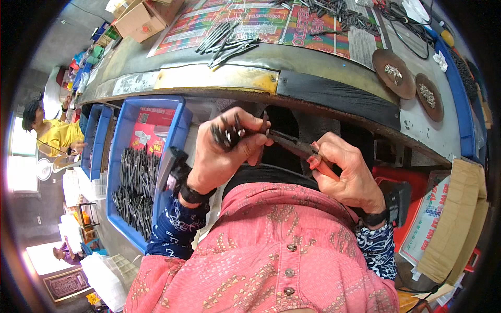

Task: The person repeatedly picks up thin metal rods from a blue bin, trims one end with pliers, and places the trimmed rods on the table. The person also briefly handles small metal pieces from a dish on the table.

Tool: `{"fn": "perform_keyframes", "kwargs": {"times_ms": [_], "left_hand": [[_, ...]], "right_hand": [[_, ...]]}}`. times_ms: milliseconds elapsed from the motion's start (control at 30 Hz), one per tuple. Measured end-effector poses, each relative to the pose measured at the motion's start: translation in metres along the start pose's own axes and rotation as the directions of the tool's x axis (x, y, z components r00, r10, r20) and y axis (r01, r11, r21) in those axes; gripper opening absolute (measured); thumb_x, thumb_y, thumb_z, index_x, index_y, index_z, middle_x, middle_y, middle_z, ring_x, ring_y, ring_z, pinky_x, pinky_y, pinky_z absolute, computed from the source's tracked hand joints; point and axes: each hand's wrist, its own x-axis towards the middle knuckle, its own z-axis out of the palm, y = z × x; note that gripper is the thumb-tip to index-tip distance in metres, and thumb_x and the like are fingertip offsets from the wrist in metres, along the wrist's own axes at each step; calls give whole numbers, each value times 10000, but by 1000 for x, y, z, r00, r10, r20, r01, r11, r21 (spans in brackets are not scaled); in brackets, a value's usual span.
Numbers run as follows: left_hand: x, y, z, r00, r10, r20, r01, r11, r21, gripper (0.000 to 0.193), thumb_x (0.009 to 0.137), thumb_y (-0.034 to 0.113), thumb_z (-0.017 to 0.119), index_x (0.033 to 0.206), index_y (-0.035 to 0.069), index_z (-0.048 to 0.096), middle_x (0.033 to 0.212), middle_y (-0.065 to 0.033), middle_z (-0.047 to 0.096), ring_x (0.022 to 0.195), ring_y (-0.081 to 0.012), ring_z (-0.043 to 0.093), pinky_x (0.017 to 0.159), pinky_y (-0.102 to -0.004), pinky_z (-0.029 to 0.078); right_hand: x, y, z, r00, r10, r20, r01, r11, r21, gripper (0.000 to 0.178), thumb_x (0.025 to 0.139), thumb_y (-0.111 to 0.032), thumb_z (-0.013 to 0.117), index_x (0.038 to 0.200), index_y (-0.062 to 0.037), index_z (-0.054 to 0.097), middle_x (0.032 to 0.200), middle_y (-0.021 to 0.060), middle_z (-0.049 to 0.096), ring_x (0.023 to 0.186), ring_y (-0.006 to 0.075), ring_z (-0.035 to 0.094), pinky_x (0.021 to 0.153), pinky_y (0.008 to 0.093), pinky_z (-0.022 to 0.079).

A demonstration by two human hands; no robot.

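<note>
My left hand is closed around a bunch of slim black pieces whose ends stick out between the fingers. Its thumb and forefinger pinch one more dark, narrow piece in front of my body. My right hand grips a pair of pliers by the red handles. The tips of the pliers meet the pinched piece at my left fingertips; whether the jaws bite on it is too small to tell.
A blue bin full of similar black pieces stands to my left. On the worktable ahead lie loose black pieces, with a heap farther back. Two brown dishes of small metal parts are at right. Another person sits far left.
</note>
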Motion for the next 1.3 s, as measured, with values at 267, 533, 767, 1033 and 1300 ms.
{"fn": "perform_keyframes", "kwargs": {"times_ms": [267,533,767,1033,1300], "left_hand": [[6,-11,0,978,198,-69,-193,979,70,101,894,-52,650,989,-19,642,848,-95,703,594,-80,590,515,-221,459],[8,-7,-2,980,-200,19,183,847,-500,107,970,96,615,1033,10,608,800,-110,679,492,-55,449,424,-187,297],[8,-6,-2,964,-261,50,245,804,-542,109,958,92,631,1035,20,605,799,-115,684,486,-61,457,420,-190,302],[7,-7,-1,975,-209,77,222,869,-443,121,911,3,657,1017,-10,600,787,-109,684,483,-57,479,426,-193,342],[9,-8,-6,997,-72,-10,72,988,137,143,903,-8,671,1041,-23,633,900,-81,710,671,-54,588,583,-191,465]], "right_hand": [[-1,8,4,995,92,32,-97,972,214,200,699,2,656,881,-6,574,952,101,548,834,185,544,751,283,431],[8,-6,6,944,-233,-232,81,848,-523,206,685,-54,723,849,-49,599,945,107,561,869,290,558,774,400,411],[9,-5,6,922,-316,-223,117,777,-619,186,706,-98,733,837,-53,609,930,87,549,824,262,540,744,404,398],[4,5,8,966,-206,-158,118,890,-440,159,687,-31,675,821,-27,587,859,124,539,776,309,540,665,413,437],[7,11,10,986,-91,-136,81,994,-74,165,688,21,648,845,7,599,836,147,560,783,338,572,699,413,479]]}}
